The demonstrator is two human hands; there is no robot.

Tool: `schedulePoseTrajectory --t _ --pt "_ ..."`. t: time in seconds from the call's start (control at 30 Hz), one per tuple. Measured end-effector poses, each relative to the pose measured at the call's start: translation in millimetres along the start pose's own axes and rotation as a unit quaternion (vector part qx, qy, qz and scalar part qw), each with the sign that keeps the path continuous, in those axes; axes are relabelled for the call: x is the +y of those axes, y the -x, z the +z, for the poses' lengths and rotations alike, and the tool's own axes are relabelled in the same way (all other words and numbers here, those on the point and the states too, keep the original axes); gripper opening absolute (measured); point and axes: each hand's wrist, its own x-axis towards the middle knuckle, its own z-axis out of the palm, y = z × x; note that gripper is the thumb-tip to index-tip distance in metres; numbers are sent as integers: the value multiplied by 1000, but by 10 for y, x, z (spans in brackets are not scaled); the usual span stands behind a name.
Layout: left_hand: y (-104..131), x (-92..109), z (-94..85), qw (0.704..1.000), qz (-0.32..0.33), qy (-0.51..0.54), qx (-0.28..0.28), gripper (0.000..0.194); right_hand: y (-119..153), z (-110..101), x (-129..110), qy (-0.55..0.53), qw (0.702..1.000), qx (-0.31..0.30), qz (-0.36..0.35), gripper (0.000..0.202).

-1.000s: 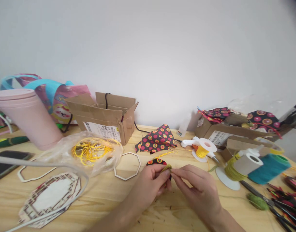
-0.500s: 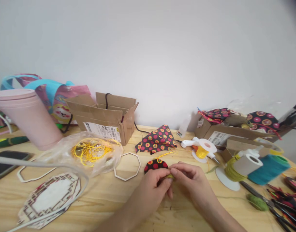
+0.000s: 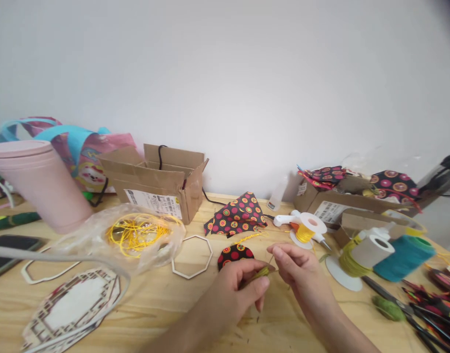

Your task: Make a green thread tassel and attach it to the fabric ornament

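Note:
Low in the centre, my left hand (image 3: 239, 289) pinches a small olive-green bundle (image 3: 261, 272) between thumb and fingers. My right hand (image 3: 296, 267) is just to its right, thumb and forefinger pressed together on a thin strand (image 3: 271, 258) that runs toward the bundle. A round black piece with red dots (image 3: 232, 254) lies just behind my left hand, partly covered by it. Behind that are a yellow braided cord (image 3: 249, 238) and a folded patterned cloth (image 3: 239, 214).
A white octagon frame (image 3: 172, 264) and a plastic bag of yellow cord (image 3: 137, 235) lie left, before a cardboard box (image 3: 151, 181). Thread spools, including a teal one (image 3: 405, 257), scissors (image 3: 388, 294) and a green yarn ball (image 3: 387, 308) are right. A pink tumbler (image 3: 41, 181) stands far left.
My right hand has moved slightly right, away from my left hand, and a thin strand now shows at its fingertips. More of the green bundle is visible. The view has shifted slightly.

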Motion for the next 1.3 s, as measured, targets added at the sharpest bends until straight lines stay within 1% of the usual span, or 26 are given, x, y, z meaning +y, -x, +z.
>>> schedulePoseTrajectory --t 0.17,0.37,0.5,0.7,0.8,0.9,1.07,1.2,1.3 --pt "-12 29 -27 999 -10 32 15 34 19 3 -21 6 1000 -9 -21 22" --pt "-31 -20 -26 999 -34 30 21 27 23 19 -50 18 999 -13 -33 20" --pt "-29 -6 -24 999 -30 11 23 28 11 34 -71 36 998 -26 -51 16" --pt "-51 -14 -33 997 -50 42 30 28 10 24 -86 47 997 -34 -57 17" --pt "-65 -24 -46 997 -52 41 30 30 10 19 -84 53 996 -35 -57 18" --pt "-74 -37 -58 998 -54 39 24 32 6 19 -91 70 995 -26 -65 17" --pt "-77 -62 -58 998 -46 39 23 33 0 20 -116 92 993 11 -69 16" --pt "-70 -59 -58 997 -59 31 26 34 -12 16 -114 84 995 0 -57 19" --pt "-64 -52 -67 998 -58 5 35 35 -19 19 -112 78 995 -4 -60 19"
